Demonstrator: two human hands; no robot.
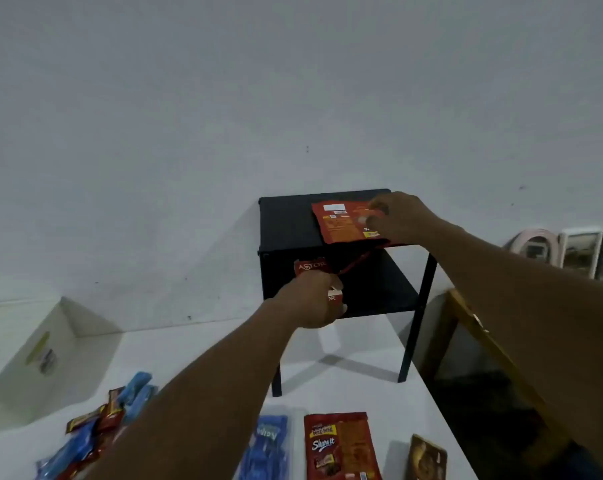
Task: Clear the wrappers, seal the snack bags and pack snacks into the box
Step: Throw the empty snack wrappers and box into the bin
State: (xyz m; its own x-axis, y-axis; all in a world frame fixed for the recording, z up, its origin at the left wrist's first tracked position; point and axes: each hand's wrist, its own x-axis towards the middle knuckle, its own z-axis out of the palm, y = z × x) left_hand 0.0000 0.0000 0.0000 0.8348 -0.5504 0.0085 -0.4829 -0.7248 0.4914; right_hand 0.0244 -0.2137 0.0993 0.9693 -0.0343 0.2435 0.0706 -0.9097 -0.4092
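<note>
- A white surface (362, 344) runs along a pale wall, with a black two-tier stand (286, 223) on its far end.
- A translucent plastic box (26, 355) sits at the far left of the surface, well apart from the stand.
- Near the front edge lie a heap of blue and red snack packets (95, 427), a clear tray of blue packets (269, 448), a red Share It bag (338, 445) and a brown packet (426, 459).
- The right hand (397, 216) is pressed on top of the stand, fingers pinching the edge of a red snack bag (341, 223) that lies flat there.
- The left hand (314, 299), in front of the stand's lower shelf, is closed around red Astor wrappers (312, 266), with a thin red strip (355, 261) trailing up toward the bag.
</note>
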